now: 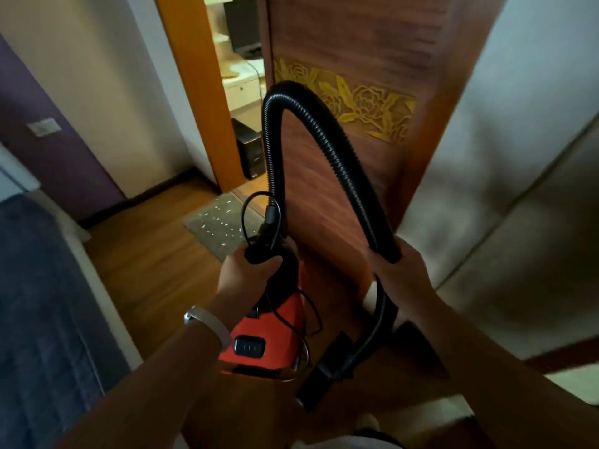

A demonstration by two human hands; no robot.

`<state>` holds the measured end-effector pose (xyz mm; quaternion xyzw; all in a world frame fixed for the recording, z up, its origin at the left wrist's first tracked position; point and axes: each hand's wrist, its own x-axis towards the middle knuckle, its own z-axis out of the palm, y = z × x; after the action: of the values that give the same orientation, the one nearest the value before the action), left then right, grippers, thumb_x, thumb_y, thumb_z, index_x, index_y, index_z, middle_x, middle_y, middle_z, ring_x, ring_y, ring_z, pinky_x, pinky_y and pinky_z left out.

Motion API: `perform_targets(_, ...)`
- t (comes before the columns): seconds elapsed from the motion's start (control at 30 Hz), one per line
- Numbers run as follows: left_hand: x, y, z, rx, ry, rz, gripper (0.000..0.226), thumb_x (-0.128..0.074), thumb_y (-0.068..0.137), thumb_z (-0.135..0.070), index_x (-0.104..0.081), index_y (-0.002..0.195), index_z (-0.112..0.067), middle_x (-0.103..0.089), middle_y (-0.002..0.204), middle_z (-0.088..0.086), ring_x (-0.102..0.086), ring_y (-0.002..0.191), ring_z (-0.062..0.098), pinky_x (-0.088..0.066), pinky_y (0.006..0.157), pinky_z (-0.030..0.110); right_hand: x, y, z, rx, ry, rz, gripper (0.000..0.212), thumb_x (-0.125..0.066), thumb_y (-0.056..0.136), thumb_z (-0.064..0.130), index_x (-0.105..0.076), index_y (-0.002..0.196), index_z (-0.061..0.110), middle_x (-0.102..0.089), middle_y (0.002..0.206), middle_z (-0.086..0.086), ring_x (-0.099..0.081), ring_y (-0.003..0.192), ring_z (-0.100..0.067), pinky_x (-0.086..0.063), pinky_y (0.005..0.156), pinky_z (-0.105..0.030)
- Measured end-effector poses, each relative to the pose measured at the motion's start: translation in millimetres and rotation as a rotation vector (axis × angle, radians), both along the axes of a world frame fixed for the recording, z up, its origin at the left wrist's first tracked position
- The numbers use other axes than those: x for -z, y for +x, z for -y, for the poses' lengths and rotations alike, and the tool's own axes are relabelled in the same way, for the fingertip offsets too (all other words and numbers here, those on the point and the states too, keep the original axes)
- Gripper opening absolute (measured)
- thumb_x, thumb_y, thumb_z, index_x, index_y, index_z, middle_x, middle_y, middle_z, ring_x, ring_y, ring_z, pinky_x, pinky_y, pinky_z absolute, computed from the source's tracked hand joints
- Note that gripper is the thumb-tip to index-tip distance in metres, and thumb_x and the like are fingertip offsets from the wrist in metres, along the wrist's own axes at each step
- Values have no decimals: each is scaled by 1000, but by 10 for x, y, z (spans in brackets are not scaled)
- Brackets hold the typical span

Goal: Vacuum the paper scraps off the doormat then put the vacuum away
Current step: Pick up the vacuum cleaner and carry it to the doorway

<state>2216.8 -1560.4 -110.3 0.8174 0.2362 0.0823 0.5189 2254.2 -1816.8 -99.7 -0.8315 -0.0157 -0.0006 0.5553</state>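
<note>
A red and black vacuum hangs in the air in front of me. My left hand grips its black top handle. A black ribbed hose arches up from the vacuum and comes down to my right hand, which grips the hose near its end. Below that hand hangs the black floor nozzle. A thin black cord loops around the vacuum body. On the wooden floor ahead lies the grey doormat, sprinkled with several white paper scraps.
A brown door with a carved gold flower band stands open just ahead on the right. Past the orange door frame lies a room with a desk and computer tower. A bed with a blue cover sits at the left. A pale cabinet front fills the right.
</note>
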Motion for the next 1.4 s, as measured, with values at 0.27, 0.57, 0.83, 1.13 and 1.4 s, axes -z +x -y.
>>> perform_targets(0.27,110,682,-593,-236,-41,-76,31,-78,80,-25,-64,106,-18,-69,93,-2,-68,82,18,-59,70,35,117,1326,-661,-267,27,-16,20,-73,86,36,-61,79,21,-60,58,4,-62,53,-5,-49,54,-23)
perform_targets(0.57,-87,1597,-1148,-519,-71,-45,45,-80,68,-44,-67,103,-19,-73,90,1,-72,80,21,-61,63,36,24,2802,-1544,-514,101,0,26,-74,86,30,-60,69,17,-55,60,-4,-53,51,-13,-40,51,-20)
perform_targets(0.83,-201,1953,-1654,-720,-57,14,29,-78,81,-29,-65,105,-18,-69,89,-5,-67,77,10,-47,54,18,51,3565,-2500,-672,95,42,22,-75,78,42,-61,73,26,-61,61,10,-56,53,-6,-43,52,-27)
perform_targets(1.13,98,2231,-3088,-749,-78,-49,28,-76,81,-30,-64,104,-18,-69,91,-3,-67,82,13,-49,58,23,210,3943,-4040,-772,33,19,14,-75,85,31,-64,80,24,-63,67,-1,-58,56,-9,-45,52,-25)
perform_targets(1.4,105,2478,-4877,-669,-90,-47,29,-72,86,-26,-61,111,-17,-64,89,-8,-58,75,1,-40,49,12,93,4093,-5651,-740,2,9,19,-73,86,31,-61,77,19,-58,66,-11,-54,54,-13,-43,49,-23)
